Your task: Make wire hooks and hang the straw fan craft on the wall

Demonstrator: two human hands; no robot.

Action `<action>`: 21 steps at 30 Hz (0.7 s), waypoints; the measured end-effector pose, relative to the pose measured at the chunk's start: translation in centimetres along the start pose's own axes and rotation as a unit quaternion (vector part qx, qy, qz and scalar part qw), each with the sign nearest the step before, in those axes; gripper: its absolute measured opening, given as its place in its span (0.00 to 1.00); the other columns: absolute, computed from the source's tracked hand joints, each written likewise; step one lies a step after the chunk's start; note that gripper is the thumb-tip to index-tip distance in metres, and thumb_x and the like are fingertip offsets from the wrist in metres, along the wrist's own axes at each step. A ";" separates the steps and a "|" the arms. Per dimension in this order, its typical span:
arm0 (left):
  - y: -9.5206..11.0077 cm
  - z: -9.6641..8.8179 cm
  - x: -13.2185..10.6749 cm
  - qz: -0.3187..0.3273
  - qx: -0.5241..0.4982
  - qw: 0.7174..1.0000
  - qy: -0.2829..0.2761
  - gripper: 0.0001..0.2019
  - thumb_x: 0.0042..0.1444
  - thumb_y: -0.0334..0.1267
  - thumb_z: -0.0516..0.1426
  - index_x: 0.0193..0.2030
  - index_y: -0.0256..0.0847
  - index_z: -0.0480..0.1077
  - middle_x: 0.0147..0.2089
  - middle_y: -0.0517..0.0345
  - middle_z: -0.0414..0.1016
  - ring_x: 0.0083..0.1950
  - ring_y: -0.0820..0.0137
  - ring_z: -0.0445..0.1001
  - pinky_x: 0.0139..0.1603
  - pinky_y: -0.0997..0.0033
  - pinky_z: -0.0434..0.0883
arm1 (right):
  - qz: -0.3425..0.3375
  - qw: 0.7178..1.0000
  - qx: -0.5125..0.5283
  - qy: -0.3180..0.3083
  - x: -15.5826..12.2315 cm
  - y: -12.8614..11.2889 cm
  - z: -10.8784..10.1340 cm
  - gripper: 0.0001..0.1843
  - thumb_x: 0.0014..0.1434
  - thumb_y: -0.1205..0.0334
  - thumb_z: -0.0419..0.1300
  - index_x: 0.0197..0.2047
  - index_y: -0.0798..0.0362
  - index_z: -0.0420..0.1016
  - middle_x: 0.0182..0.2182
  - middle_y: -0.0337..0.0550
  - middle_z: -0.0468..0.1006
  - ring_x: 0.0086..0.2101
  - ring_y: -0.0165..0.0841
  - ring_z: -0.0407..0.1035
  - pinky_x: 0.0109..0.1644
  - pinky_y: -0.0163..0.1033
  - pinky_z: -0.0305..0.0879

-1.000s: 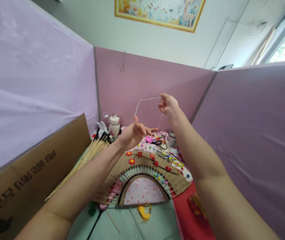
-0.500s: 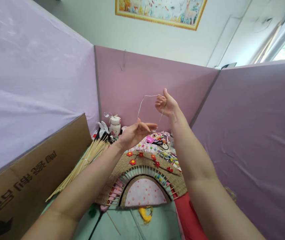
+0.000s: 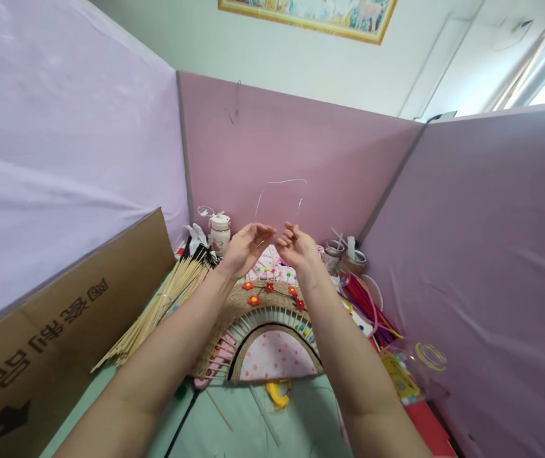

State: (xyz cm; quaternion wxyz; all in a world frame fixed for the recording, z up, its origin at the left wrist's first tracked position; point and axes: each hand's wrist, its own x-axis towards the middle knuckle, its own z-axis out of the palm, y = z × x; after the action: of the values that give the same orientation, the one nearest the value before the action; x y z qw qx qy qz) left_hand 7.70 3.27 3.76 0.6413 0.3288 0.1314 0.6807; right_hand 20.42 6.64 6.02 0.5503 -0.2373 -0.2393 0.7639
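My left hand (image 3: 248, 248) and my right hand (image 3: 297, 247) are raised close together above the table, fingertips almost meeting. A thin pale wire or thread (image 3: 286, 181) arches in the air over them, its two sides running down towards the hands. The fingers of both hands are closed on it, though the exact grip is too small to make out. Below lies a half-round fan-like piece (image 3: 279, 356) with a dotted pink centre, thin sticks and a woven twine band. Red flowers (image 3: 253, 300) decorate the band. My right forearm hides its right part.
A bundle of thin wooden sticks (image 3: 162, 305) lies left, beside a cardboard sheet (image 3: 76, 318). At the back stand a white bottle (image 3: 219, 234) and jars (image 3: 333, 253). Coloured pipe-cleaner-like stems (image 3: 372, 312) lie right. A yellow tassel (image 3: 277, 395) sits in front. Purple and pink partitions enclose the table.
My right hand has come down and left, beside my left hand. The wire loop still arches above them. Jars and coloured stems on the right have come into view.
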 end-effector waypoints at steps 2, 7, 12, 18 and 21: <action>1.0 -0.2 -0.5 -0.056 -0.019 0.998 0.019 0.10 0.64 0.34 0.53 0.31 0.36 0.70 0.27 0.60 0.72 0.31 0.77 0.75 0.42 0.73 0.73 | -0.035 0.998 -0.042 0.011 0.2 -0.5 -0.1 0.18 0.71 0.58 0.41 0.31 0.51 0.61 0.13 0.24 0.43 0.12 0.22 0.38 0.13 0.24 0.40; 4.2 -0.6 -1.1 -0.194 0.059 0.976 -0.077 0.18 0.66 0.40 0.49 0.26 0.36 0.65 0.15 0.68 0.49 0.15 0.80 0.54 0.19 0.80 0.59 | 0.040 0.991 -0.117 -0.057 -0.3 -3.2 -1.4 0.18 0.70 0.60 0.44 0.28 0.53 0.61 0.13 0.24 0.41 0.13 0.21 0.37 0.14 0.23 0.37; 5.3 -1.8 -1.1 -0.243 0.137 0.954 -0.111 0.21 0.66 0.40 0.47 0.23 0.36 0.66 0.13 0.69 0.42 0.13 0.81 0.44 0.16 0.82 0.51 | 0.129 0.969 -0.184 -0.101 -1.0 -5.4 -2.8 0.14 0.66 0.58 0.53 0.29 0.52 0.61 0.15 0.24 0.42 0.14 0.21 0.38 0.14 0.22 0.37; 4.0 -1.8 -1.1 -0.329 0.167 0.920 -0.128 0.21 0.66 0.39 0.46 0.23 0.35 0.66 0.12 0.71 0.39 0.13 0.82 0.37 0.14 0.82 0.48 | 0.088 0.954 -0.264 -0.111 -0.3 -4.7 -4.1 0.14 0.63 0.55 0.56 0.29 0.51 0.61 0.15 0.24 0.43 0.14 0.22 0.41 0.15 0.23 0.40; 3.6 -1.6 -0.7 -0.258 0.177 0.946 -0.089 0.20 0.67 0.40 0.46 0.25 0.36 0.66 0.12 0.71 0.41 0.13 0.81 0.39 0.14 0.82 0.48 | -0.058 0.908 -0.412 -0.044 -0.2 -4.8 -4.6 0.14 0.65 0.50 0.52 0.33 0.51 0.65 0.18 0.30 0.57 0.19 0.26 0.56 0.21 0.28 0.58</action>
State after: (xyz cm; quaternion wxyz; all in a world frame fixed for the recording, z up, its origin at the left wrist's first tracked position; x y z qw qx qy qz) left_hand 3.84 2.45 4.47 0.7355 0.4512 0.2724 0.4257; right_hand 26.79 8.28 5.49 0.4360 -0.3949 -0.5697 0.5739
